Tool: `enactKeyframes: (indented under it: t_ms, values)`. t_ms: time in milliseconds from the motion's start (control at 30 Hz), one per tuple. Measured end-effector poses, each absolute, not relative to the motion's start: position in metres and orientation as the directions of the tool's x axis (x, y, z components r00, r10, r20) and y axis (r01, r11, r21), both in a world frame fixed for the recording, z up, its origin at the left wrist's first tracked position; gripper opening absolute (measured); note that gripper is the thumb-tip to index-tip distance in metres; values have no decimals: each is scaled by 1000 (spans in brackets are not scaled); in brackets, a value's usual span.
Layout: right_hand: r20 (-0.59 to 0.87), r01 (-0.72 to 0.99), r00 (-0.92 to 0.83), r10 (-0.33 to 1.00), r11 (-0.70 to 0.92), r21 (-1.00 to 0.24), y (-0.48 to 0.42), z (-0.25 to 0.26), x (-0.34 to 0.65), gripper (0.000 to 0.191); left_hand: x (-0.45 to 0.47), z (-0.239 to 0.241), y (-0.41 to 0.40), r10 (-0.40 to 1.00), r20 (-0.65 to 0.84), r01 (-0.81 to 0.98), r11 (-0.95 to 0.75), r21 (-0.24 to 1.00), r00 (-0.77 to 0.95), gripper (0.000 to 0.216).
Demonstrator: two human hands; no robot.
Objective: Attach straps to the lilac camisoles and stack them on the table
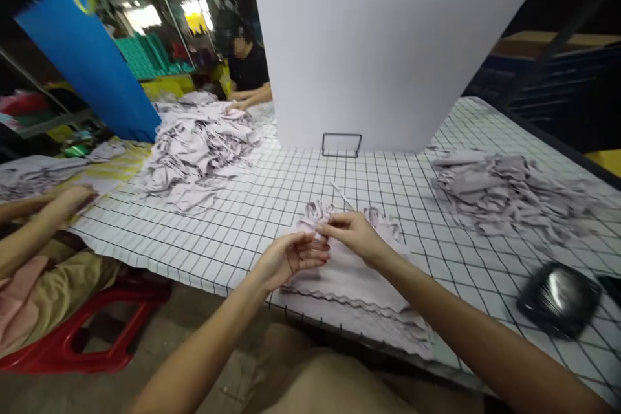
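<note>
A pale pinkish-lilac garment piece (359, 278) with ruffled edges lies in front of me, near the table's front edge. My right hand (356, 236) pinches its gathered top edge between thumb and fingertips. Beside those fingertips, my left hand (294, 257) is turned palm up, fingers loosely stretched and apart, close against the fabric. A thin whitish strip (341, 194) sticks out behind my right hand; what it is I cannot make out.
A grid-patterned cloth (242, 213) covers the table. Fabric heaps lie at left (198, 142) and right (504, 194). A white panel (388, 52) stands ahead. A black shiny object (560, 297) sits at right. Two co-workers' arms (48, 220) (252, 98) show, plus a red stool (97, 336).
</note>
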State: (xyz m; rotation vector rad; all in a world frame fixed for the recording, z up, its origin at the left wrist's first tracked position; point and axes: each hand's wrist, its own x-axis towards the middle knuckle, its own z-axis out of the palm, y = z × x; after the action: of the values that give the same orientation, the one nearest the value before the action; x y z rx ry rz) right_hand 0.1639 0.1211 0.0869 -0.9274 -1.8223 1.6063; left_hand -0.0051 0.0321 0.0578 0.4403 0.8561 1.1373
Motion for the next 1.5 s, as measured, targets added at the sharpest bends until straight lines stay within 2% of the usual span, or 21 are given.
enactKeyframes:
  t_ms: [200, 300, 433, 533, 600, 667, 733, 767, 867, 967, 1067, 1233, 1400, 1500]
  values:
    - [-57, 31, -600, 798, -48, -998, 118, 76, 159, 35, -3, 58, 28, 930, -367, -487, 312, 815, -17, 37]
    - [-79, -14, -628, 775, -112, -994, 117, 77, 159, 35, 1, 56, 30, 950, -300, -477, 225, 850, -86, 50]
    - [-80, -7, -624, 777, -107, -994, 120, 77, 159, 37, 4, 54, 33, 962, -235, -401, 163, 901, -137, 35]
    - [-94, 35, -624, 776, -92, -995, 124, 72, 160, 37, 4, 52, 34, 959, -237, -383, 163, 909, -154, 34]
    - [-37, 100, -578, 816, 26, -995, 125, 68, 162, 33, 3, 51, 34, 957, -238, -361, 166, 918, -164, 33]
    - [152, 193, -500, 853, 280, -940, 126, 66, 166, 27, -1, 51, 35, 960, -219, -310, 157, 938, -174, 32]
    - [346, 239, -546, 763, 537, -809, 127, 67, 169, 30, -4, 53, 36, 969, -181, -235, 140, 962, -165, 29]
    - [382, 224, -621, 685, 622, -750, 127, 68, 170, 31, -5, 55, 36, 975, -159, -196, 127, 972, -154, 28]
    - [333, 155, -791, 514, 694, -703, 130, 73, 170, 21, -7, 61, 39, 986, -87, -90, 75, 993, -142, 24]
    - [284, 199, -791, 541, 667, -718, 135, 76, 169, 10, -6, 65, 44, 986, -41, -19, 38, 999, -160, 23]
    - [229, 207, -785, 575, 593, -778, 141, 81, 167, 7, -6, 66, 50, 990, 2, 22, 1, 1000, -141, 21]
    - [50, 140, -863, 502, 333, -932, 154, 96, 165, 19, -14, 75, 61, 990, 122, 215, -104, 971, -73, 16]
    - [-133, 210, -905, 405, 151, -966, 177, 107, 164, 31, -21, 92, 76, 991, 129, 308, -133, 942, 33, 19]
    - [-173, 204, -919, 353, 52, -978, 188, 109, 161, 35, -24, 101, 84, 987, 137, 331, -157, 930, 83, 17]
